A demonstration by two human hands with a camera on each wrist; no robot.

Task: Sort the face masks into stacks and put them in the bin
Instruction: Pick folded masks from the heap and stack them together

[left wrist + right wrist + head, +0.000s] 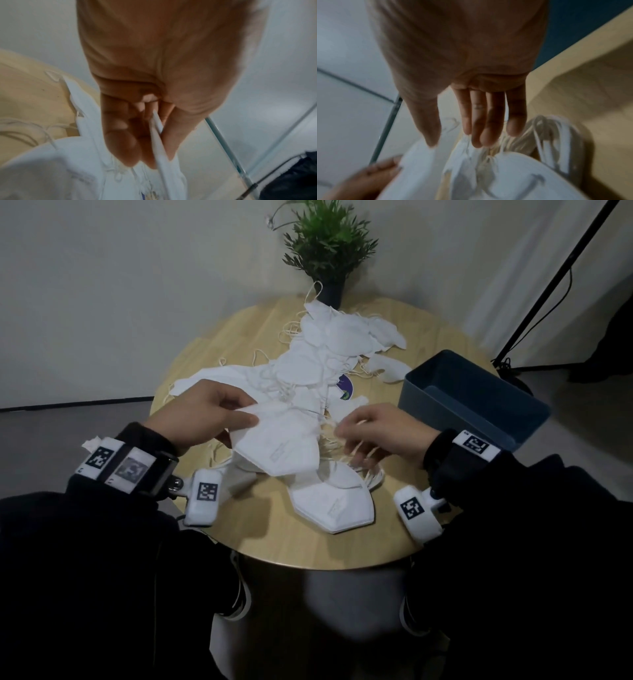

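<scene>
A loose heap of white face masks [318, 354] with tangled ear loops covers the middle of the round wooden table [236, 337]. My left hand [248, 416] pinches the edge of one white mask [277, 448] between thumb and fingers and holds it above the table; the left wrist view shows that pinch [157, 136] on the thin edge. To its right, my right hand [346, 436] has nearly straight fingers [477, 135] touching the mask's ear loops [544, 129]. A small stack of masks [334, 505] lies flat below, near the front edge. The dark blue bin [452, 419] stands at the right.
A potted green plant [329, 244] stands at the table's far edge behind the heap. A black stand pole [548, 289] and its cable rise at the right by the wall. A round purple tag [344, 386] peeks out among the masks. Bare wood shows at the near left.
</scene>
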